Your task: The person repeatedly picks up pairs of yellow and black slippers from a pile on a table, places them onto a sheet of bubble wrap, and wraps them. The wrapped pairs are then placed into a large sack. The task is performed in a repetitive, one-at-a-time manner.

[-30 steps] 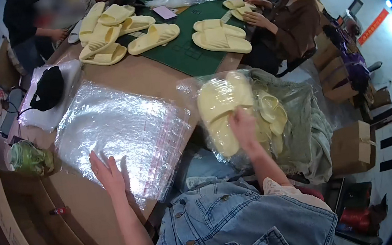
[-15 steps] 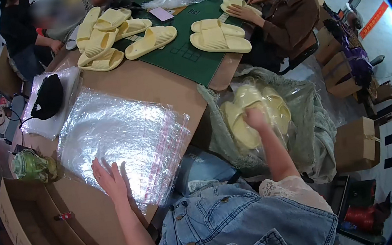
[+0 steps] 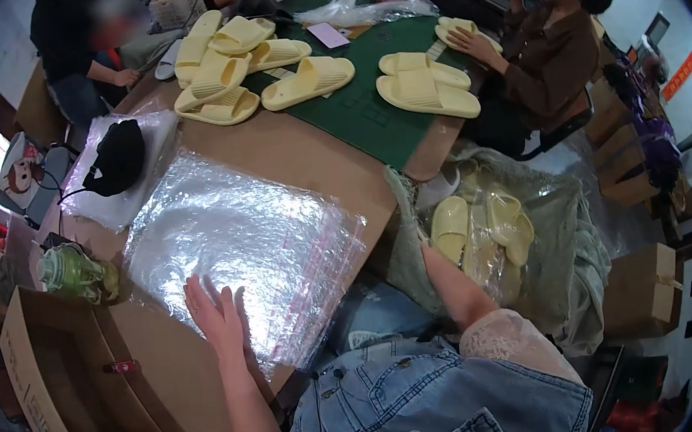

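Note:
My left hand (image 3: 217, 318) rests with fingers stretched out on the stack of clear plastic bags (image 3: 227, 230) on the table. Toward the open woven sack (image 3: 570, 249) at the table's right side reaches my right forearm (image 3: 462, 292). Its hand goes out of sight at the sack's near-left rim, so the fingers are hidden. Inside the sack lie pale yellow slippers (image 3: 451, 229) in clear wrapping. More yellow slippers (image 3: 308, 82) sit loose on the table's far side, some heaped together. A pair (image 3: 425, 90) lies on the green mat (image 3: 345, 134).
A cardboard box (image 3: 83, 395) stands at the near left, by a green jar (image 3: 68, 274). A black cap (image 3: 116, 158) lies on more plastic bags. Across the mat a co-worker (image 3: 556, 61) touches a slipper; other people sit at the far side. A carton (image 3: 640, 292) stands right of the sack.
My right hand has left the wrapped slippers it was on in the sack and moved to the sack's left rim. The view has shifted; my left hand stays on the bags.

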{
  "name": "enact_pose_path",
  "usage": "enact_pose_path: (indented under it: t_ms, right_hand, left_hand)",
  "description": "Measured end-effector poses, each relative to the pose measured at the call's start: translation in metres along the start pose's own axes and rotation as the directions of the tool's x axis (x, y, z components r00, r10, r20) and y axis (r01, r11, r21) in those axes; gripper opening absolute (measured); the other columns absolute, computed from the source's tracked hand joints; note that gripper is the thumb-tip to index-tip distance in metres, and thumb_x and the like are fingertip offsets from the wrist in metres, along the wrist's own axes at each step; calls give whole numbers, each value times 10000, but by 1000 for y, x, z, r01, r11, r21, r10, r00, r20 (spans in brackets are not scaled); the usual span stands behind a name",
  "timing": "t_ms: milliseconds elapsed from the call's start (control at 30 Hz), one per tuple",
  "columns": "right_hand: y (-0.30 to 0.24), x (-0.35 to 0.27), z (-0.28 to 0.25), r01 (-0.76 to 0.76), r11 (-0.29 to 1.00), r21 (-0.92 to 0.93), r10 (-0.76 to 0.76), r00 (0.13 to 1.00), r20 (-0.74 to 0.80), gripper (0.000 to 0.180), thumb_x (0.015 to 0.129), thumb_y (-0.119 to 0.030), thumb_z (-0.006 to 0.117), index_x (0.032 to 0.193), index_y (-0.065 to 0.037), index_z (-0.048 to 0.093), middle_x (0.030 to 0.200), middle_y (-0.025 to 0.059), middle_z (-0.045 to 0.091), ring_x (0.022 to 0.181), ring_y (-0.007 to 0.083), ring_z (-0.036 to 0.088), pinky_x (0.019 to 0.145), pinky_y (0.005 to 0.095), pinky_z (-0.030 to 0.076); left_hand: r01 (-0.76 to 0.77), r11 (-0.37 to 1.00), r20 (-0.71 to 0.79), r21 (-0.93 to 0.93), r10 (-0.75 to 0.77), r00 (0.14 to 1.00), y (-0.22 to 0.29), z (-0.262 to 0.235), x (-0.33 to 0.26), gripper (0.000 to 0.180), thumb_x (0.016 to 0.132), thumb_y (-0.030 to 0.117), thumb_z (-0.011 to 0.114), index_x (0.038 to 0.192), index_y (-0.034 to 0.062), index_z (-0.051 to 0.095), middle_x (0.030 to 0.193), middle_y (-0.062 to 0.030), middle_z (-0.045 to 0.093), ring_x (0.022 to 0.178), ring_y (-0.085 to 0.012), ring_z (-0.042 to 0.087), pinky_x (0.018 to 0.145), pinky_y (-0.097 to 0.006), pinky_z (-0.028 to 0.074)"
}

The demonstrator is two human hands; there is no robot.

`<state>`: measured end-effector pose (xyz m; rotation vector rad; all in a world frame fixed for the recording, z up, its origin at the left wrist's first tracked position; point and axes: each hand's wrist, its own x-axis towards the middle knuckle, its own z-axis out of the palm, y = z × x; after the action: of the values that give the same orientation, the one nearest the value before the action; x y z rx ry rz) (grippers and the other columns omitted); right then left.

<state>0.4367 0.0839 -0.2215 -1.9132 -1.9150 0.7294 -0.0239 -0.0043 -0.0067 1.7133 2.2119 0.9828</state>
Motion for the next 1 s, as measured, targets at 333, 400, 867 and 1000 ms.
enact_pose_path:
  t_ms: [333,400,867,1000]
  right_hand:
    - [-82,33,-219,212,972,104,-72,683,-727,166,917,-86,623,1060,-18,672,964,117,675,855,257,648,772,331,505]
    - [-98,66,-246,254,962,-101,-242,620,-746,234,900,-123,650,1110,-22,667,1096,153,652,983,305,636,874,393,500]
    - [-176,126,-171,274,936,-222,-350,798,-490,229,765,-49,708,966,-86,604,1008,140,603,976,373,583,843,466,467]
    - [-223,78,-149,355,925,137,-300,902,-310,146,837,-80,655,974,-40,624,939,162,640,871,322,644,764,420,514]
  left_hand:
    - [-5,1000,-10,27,5,1000,-2,1,-3,678,927,276,628,1460,-57,374,1524,-279,360,1448,-432,271,1196,-506,193]
    - [6,1000,-11,25,-5,1000,-1,0,-3,674,925,280,628,1455,-54,381,1526,-278,359,1445,-434,274,1194,-504,196]
    - [-18,1000,-44,26,19,999,-4,2,-2,681,915,325,636,1446,-34,407,1504,-288,386,1440,-432,294,1200,-511,183]
    - [-44,998,-58,34,46,997,-10,5,-4,681,913,327,639,1445,-33,411,1501,-289,390,1437,-431,299,1197,-512,187]
